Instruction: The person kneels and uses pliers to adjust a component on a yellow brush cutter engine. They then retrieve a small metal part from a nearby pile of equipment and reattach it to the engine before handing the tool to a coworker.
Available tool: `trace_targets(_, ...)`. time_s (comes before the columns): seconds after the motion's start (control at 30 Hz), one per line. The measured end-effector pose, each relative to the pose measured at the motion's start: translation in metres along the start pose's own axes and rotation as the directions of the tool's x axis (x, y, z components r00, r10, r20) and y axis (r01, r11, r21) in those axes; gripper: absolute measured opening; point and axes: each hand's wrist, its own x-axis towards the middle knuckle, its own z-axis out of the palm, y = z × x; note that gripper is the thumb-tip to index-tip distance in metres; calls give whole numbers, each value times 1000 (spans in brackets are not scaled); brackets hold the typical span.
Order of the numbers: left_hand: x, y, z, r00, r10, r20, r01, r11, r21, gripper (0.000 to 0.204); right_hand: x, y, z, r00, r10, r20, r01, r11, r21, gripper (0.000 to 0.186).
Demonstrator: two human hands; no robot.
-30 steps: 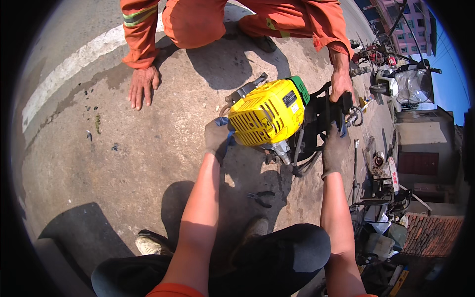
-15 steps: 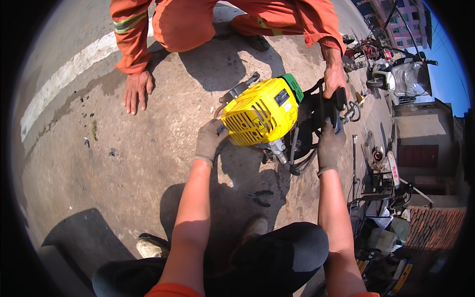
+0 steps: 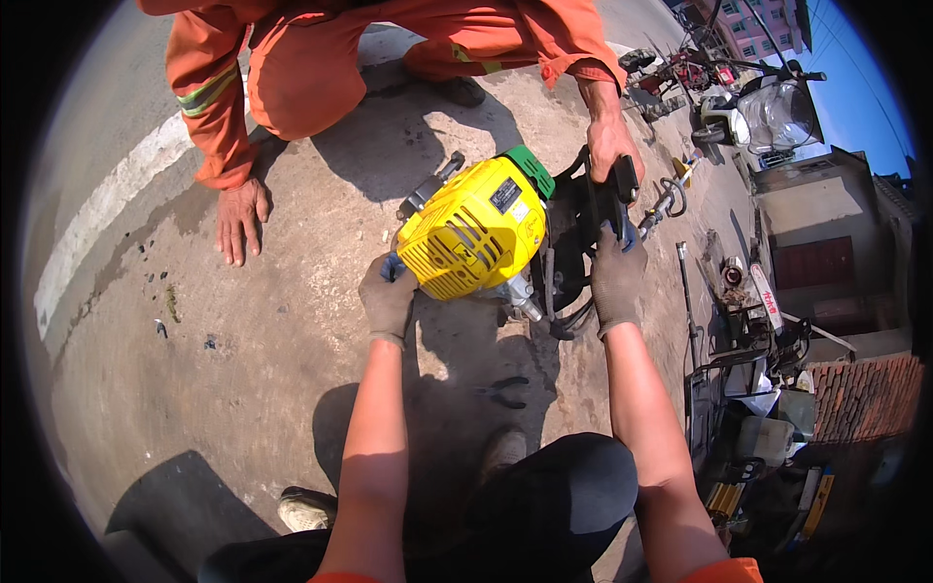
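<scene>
A yellow engine unit [image 3: 466, 233] with green top part and black backpack frame [image 3: 573, 253] lies between me and a co-worker. My gloved left hand [image 3: 389, 296] grips the lower left end of the yellow housing. My gloved right hand [image 3: 619, 277] is closed on the black frame at the unit's right. Just above it, the co-worker's hand [image 3: 610, 141] holds a black part of the same frame; their other hand [image 3: 239, 219] rests spread on the concrete. A pair of pliers [image 3: 508, 389] lies between my forearms.
The co-worker in orange [image 3: 301, 78] crouches opposite me. At right are a scooter [image 3: 773, 117], a machine with a long bar [image 3: 766, 296], a metal pole [image 3: 690, 321], plastic jugs [image 3: 763, 437] and brickwork [image 3: 865, 398]. A white painted line [image 3: 117, 204] runs along the left.
The engine unit, both my hands and the co-worker have shifted left in the picture, with much of the background, as the view has moved. Both my hands keep their grip.
</scene>
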Motion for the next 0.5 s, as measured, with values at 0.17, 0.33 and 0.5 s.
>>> trace_targets(0.17,0,7,-7,961,206,184,-241,950,197,20,-3,-7,-1,997,55,46,-57,997,46,27)
trace_targets(0.33,-1,7,-4,964,220,148,-237,966,104,24,-1,-8,-5,996,76,56,-77,997,16,26)
trace_targets(0.5,-2,-5,-8,992,97,85,-94,995,-36,29,-3,-8,-1,999,38,28,-39,999,38,26)
